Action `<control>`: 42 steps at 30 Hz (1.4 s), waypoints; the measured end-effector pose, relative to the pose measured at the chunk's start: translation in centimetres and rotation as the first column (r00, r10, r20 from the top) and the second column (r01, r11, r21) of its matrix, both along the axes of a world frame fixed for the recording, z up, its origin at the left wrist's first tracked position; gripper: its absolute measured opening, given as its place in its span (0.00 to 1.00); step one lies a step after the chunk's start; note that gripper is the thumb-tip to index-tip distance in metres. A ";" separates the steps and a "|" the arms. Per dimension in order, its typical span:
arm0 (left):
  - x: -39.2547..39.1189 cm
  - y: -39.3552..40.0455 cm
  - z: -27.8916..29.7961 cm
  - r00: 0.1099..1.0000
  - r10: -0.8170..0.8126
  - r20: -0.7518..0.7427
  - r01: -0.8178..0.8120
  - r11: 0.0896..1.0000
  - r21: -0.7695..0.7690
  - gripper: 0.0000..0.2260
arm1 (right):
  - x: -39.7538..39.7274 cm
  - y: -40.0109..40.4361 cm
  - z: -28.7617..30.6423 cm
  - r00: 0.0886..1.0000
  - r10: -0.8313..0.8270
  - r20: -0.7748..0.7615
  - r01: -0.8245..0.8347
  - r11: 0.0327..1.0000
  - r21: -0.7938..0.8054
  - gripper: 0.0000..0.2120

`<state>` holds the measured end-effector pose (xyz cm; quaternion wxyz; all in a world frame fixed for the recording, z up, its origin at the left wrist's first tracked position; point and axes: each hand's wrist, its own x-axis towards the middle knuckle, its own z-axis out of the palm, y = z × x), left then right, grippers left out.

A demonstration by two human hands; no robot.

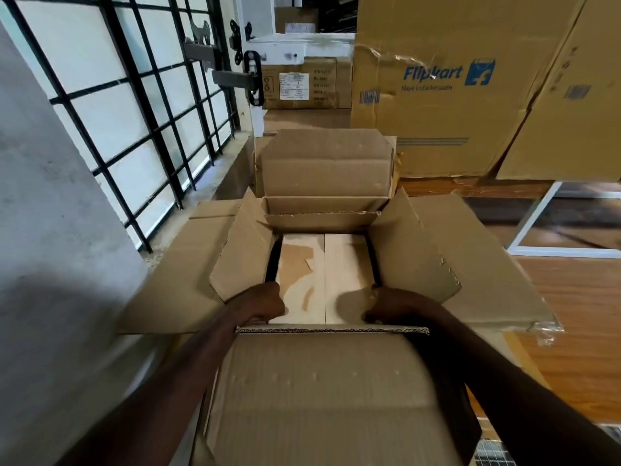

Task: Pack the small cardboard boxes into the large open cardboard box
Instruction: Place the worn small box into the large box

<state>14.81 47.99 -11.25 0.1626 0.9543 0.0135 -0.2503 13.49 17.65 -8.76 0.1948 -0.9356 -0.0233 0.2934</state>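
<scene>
nearest the camera, the near flap (336, 391) of the large open box (470, 250) folds toward the person, and both forearms reach over it into the opening. the left hand (265, 304) and right hand (386, 306) are just inside the box's near wall, each curled over the near edge of the pale load below; the fingertips are hidden, so whether they are clamped on it or only pressing down i cannot tell.

inside the box lie what look like 2 small cardboard boxes (342, 264) side by side, their pale tops level, a seam between them. the left top shows brown patches where the surface is torn away. they fill most of the opening, with a dark gap along the box's left wall.

judging by look, these are light, stiff, dry card: easy to grip, but corners will crush and the facing paper peels, so hold by opposite side edges, not the torn face.

beyond the box's far wall its far flap (324, 163) stands upright. farther off, right of the box, big printed cartons (447, 82) are stacked; to its left is a barred window (134, 95).
</scene>
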 end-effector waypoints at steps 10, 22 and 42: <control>-0.9 -0.5 0.3 0.897 -0.410 0.166 0.413 0.911 0.019 0.46 | -0.1 1.1 -0.2 0.961 0.250 0.121 -0.227 0.958 -0.176 0.35; 2.0 -3.2 0.3 0.776 -0.631 0.023 0.595 0.743 0.308 0.49 | 2.3 4.8 0.7 0.788 0.600 0.139 -0.579 0.798 -0.165 0.39; 3.1 -2.0 6.5 0.609 -0.573 0.548 0.352 0.814 0.461 0.23 | 2.6 0.9 7.5 0.676 0.481 0.558 -0.308 0.873 -0.379 0.13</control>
